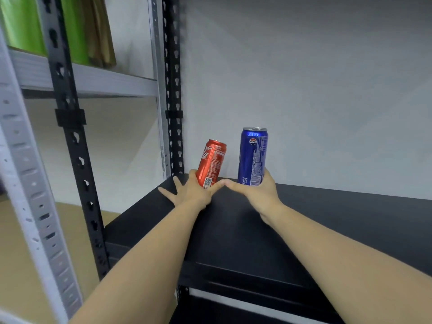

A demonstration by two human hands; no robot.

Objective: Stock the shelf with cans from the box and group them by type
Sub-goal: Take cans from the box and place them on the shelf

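Note:
A red cola can [211,162] leans to the right above the back left part of the black shelf [327,220]. My left hand [191,191] grips its bottom, with the other fingers spread over the shelf top. A taller blue Pepsi can [253,155] stands upright just to the right, its base wrapped by my right hand [253,191]. The thumbs of both hands meet between the two cans. The box is out of view.
A black perforated upright [173,90] rises at the shelf's back left corner, another black post [74,141] stands nearer. A grey rack [81,78] on the left carries green and brown items [77,29]. A white wall is behind the shelf.

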